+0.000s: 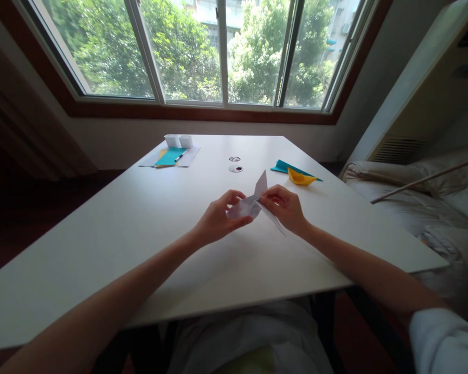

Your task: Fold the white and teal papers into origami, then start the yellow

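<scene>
Between my two hands, above the middle of the table, is a folded piece of white paper (242, 209) with pointed flaps, one standing up and one slanting down to the right. My left hand (220, 215) grips its left end, thumb below and fingers above. Fingertips of my right hand (283, 205) pinch the paper near its centre, where the flaps meet. The exact folds under those fingers are hidden. Just beyond my right hand sit a yellow paper boat (301, 177) and a blue folded paper plane (283, 166).
The white table (171, 280) stretches to the window wall. At its far left lie blue paper (170, 156), white sheets (193, 154), a pen (180, 155) and two small white containers (172, 140). Two round discs (236, 169) are set mid-table. A covered sofa (398, 192) stands at right.
</scene>
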Demonstrator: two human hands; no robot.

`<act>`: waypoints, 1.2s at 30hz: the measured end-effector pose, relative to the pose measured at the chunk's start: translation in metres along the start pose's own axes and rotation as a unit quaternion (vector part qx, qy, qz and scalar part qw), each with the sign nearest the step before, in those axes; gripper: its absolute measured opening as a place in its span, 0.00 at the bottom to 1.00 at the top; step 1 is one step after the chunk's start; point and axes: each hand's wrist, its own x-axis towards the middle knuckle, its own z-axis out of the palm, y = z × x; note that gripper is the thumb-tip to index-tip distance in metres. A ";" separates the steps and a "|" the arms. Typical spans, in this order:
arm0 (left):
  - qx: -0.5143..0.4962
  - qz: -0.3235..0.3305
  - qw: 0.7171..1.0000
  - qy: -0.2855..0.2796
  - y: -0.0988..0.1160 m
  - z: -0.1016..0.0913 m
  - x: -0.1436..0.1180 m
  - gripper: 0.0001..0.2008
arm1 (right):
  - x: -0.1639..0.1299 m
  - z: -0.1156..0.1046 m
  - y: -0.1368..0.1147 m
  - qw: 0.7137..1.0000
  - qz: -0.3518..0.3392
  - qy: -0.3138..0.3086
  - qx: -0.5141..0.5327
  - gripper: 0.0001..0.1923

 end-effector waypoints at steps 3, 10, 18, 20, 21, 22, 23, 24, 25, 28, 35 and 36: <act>0.014 0.007 1.000 0.013 0.000 0.001 -0.001 0.16 | 0.000 0.002 -0.003 1.000 0.012 -0.016 0.015 0.08; -0.176 -0.084 0.979 0.050 -0.008 0.001 0.006 0.14 | 0.006 -0.002 0.012 0.985 0.144 -0.007 0.091 0.22; -0.216 -0.133 0.959 0.123 -0.007 0.004 0.006 0.15 | 0.003 0.000 0.007 0.880 0.322 -0.180 0.299 0.30; -0.202 -0.128 0.964 0.111 -0.007 0.004 0.006 0.15 | 0.001 0.003 0.006 0.884 0.300 -0.189 0.307 0.37; -0.193 -0.126 0.968 0.096 -0.008 0.005 0.006 0.15 | 0.000 0.005 0.005 0.888 0.287 -0.177 0.312 0.39; -0.185 -0.126 0.972 0.076 -0.008 0.005 0.005 0.15 | -0.001 0.007 0.005 0.892 0.276 -0.158 0.320 0.39; -0.180 -0.129 0.974 0.052 -0.008 0.006 0.005 0.15 | -0.001 0.008 0.006 0.895 0.270 -0.136 0.329 0.37; -0.180 -0.137 0.974 0.027 -0.008 0.007 0.004 0.15 | 0.000 0.009 0.006 0.896 0.267 -0.110 0.337 0.34; -0.184 -0.147 0.972 0.003 -0.007 0.007 0.004 0.16 | 0.000 0.010 0.007 0.897 0.268 -0.086 0.341 0.31; -0.219 -0.182 0.957 -0.052 -0.004 0.008 0.002 0.18 | 0.003 0.007 0.011 0.897 0.286 -0.030 0.336 0.24; -0.232 -0.205 0.947 -0.082 0.000 0.009 0.001 0.16 | 0.003 0.006 0.018 0.924 0.264 -0.046 0.274 0.18; -0.222 -0.200 0.951 -0.081 0.000 0.010 0.001 0.15 | 0.002 0.007 0.017 0.929 0.252 -0.056 0.265 0.17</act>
